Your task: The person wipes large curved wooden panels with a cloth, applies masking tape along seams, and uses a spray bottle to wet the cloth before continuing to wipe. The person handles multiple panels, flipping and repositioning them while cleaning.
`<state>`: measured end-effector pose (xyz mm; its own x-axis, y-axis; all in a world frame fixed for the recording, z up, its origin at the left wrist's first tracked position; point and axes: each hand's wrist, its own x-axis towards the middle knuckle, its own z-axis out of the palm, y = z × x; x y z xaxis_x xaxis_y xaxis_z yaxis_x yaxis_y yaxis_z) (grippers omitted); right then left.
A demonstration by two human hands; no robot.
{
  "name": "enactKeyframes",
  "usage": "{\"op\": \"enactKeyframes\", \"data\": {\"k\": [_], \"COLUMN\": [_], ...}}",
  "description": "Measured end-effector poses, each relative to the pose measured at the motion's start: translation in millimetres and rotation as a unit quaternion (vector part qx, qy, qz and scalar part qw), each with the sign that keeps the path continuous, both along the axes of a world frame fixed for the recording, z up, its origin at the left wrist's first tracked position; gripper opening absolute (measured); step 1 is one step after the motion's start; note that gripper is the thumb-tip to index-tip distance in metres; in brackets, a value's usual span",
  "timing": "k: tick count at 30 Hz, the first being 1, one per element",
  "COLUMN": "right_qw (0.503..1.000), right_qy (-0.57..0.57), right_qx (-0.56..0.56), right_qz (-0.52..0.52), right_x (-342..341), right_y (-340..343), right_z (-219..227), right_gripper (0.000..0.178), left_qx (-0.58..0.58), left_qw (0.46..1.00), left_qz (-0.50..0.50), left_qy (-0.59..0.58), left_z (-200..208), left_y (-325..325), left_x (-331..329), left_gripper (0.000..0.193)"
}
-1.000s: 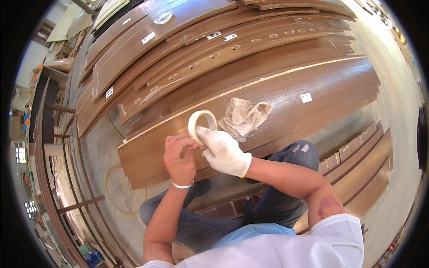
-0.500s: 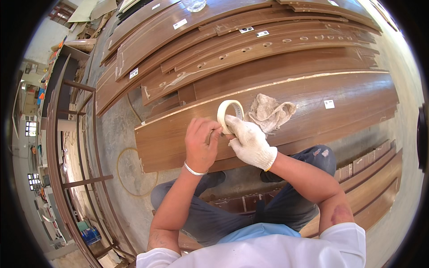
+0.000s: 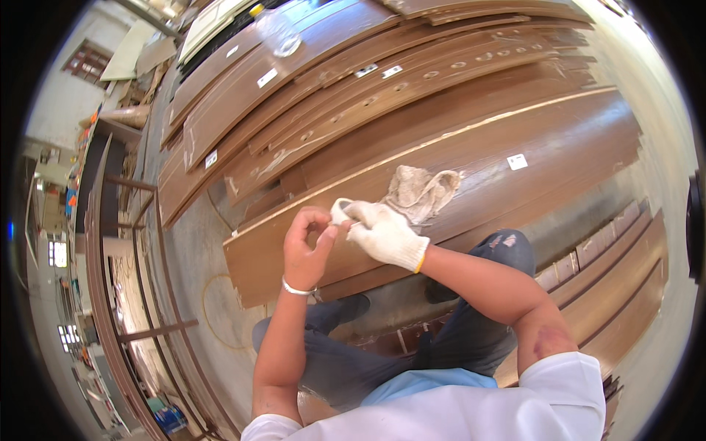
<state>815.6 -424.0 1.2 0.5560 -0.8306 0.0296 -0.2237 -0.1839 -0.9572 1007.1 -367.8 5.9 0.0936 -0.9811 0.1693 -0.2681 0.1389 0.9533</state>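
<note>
A roll of cream masking tape [image 3: 339, 210] is held up above the near wooden board [image 3: 471, 176]. My right hand [image 3: 388, 237], in a white knitted glove, grips the roll. My bare left hand [image 3: 307, 246] has its thumb and fingers pinched together at the left side of the tape. Whatever lies between those fingertips is too small to make out. A crumpled beige cloth [image 3: 421, 192] lies on the board, just beyond my gloved hand.
Stacked brown boards [image 3: 323, 95], some with round holes, lie beyond. A clear bottle with a yellow cap [image 3: 278, 33] is on top of them. At left stands a brown metal frame [image 3: 158, 334]; more boards [image 3: 618, 272] lie to the right. A thin hose [image 3: 208, 309] curls on the floor.
Both hands and the tape roll have shifted left in view, and the roll has tipped to a narrower angle. The view has also swung, bringing the whole bottle into sight.
</note>
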Motion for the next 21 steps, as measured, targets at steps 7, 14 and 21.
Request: {"op": "enactKeyframes", "data": {"k": [7,14,21], "right_qw": [0.999,0.997,0.978], "right_qy": [0.004,0.066,0.095], "right_qx": [-0.040,-0.048,-0.184], "right_qz": [-0.011,0.009,0.009], "right_x": [-11,-36,-88], "right_y": [-4,-19,-64], "right_z": [12,34,1], "right_gripper": [0.029,0.025,0.029], "left_qx": [0.058,0.044,-0.062], "left_qw": [0.995,0.995,0.988], "left_qz": [0.034,0.085,-0.007], "left_qy": [0.073,-0.008,-0.138], "left_z": [7,26,3], "left_y": [-11,-30,-70], "left_x": [-16,-39,-90], "left_gripper": [0.025,0.004,0.003]}}
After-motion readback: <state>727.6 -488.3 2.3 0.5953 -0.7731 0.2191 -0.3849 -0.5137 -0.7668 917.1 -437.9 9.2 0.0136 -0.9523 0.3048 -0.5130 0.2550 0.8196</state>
